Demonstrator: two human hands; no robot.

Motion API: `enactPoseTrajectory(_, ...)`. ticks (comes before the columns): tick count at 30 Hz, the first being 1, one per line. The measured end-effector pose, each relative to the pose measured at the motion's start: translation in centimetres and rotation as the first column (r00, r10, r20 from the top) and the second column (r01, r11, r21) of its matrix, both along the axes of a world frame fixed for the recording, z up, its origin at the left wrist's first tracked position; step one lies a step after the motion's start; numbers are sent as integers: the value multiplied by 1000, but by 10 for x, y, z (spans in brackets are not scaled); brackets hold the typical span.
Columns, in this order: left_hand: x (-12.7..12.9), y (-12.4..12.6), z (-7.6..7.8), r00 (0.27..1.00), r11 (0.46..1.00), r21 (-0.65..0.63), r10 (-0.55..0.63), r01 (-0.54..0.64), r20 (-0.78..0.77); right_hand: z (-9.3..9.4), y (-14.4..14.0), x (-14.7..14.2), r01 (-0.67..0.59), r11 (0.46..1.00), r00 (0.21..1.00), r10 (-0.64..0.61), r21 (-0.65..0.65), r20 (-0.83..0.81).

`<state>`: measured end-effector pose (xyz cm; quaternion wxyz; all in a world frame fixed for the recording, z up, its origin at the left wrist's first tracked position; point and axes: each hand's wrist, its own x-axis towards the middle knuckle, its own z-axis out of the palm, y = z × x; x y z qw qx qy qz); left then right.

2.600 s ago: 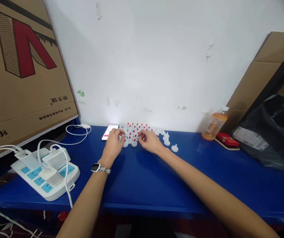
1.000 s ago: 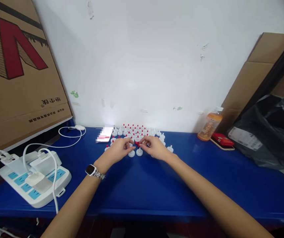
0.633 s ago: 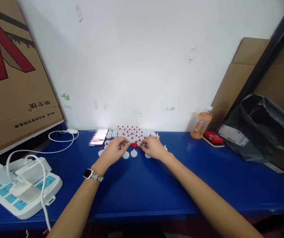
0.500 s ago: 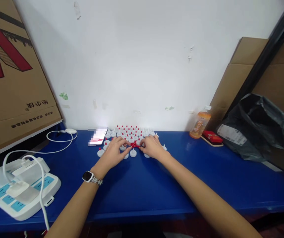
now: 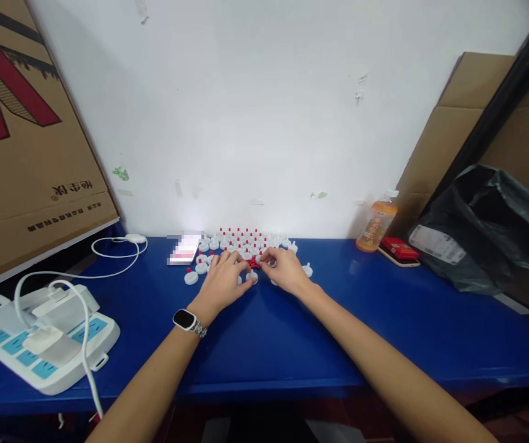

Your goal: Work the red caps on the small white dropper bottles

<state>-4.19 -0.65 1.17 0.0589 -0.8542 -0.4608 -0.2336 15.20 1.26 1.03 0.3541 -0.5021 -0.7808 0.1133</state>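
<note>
White round bottle caps with pointed nozzles stand in rows on the blue table; many, such as a front-left nozzle cap (image 5: 191, 278), carry small red tips. My left hand (image 5: 222, 280) has thumb and forefinger closed at the left side of a white nozzle cap (image 5: 252, 277) without a visible red tip. Just behind it lies a small pile of red tips (image 5: 254, 263). My right hand (image 5: 285, 269) is pinched at the right edge of that pile, and its fingers hide what they hold. Another white nozzle cap (image 5: 307, 270) stands right of my right hand.
A lit phone (image 5: 185, 249) lies behind the left caps. A power strip (image 5: 56, 375) with white cables occupies the left. Toward the right are an orange drink bottle (image 5: 377, 223), a red box (image 5: 399, 248) on another phone, and a dark plastic bag (image 5: 476, 234). A wall stands behind.
My left hand has shifted from the red pile toward the front white nozzle cap, its fingers now at that cap. My right hand stays by the pile. The view has tilted slightly.
</note>
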Motion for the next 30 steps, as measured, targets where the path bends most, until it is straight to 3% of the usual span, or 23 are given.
enactPoseTrajectory(5, 9, -1, -3, 1000, 1000, 26, 15, -15, 5, -2, -4, 2, -71, 997, 968, 58, -42, -244)
enactPoseTrajectory(15, 21, 1, -4, 997, 1000, -30, 0, 3, 80, -2, -2, 4, -46, 999, 959, 40, -15, -281)
enactPoseTrajectory(20, 20, 0, 2, 971, 998, -24, -52, 60, 233, -3, 0, 7, -47, 999, 933, 44, 0, -357)
enactPoseTrajectory(23, 15, -2, 7, 855, 975, -95, -126, 199, 504, -3, -3, 7, -50, 999, 910, 50, 10, -412)
enactPoseTrajectory(27, 16, -6, 9, 523, 880, -159, -113, 447, 845, -3, -8, 3, -98, 995, 891, 90, 4, -445)
enactPoseTrajectory(30, 22, -6, 8, 367, 840, -162, -47, 518, 929, -4, -9, -2, -106, 994, 879, 93, -1, -469)
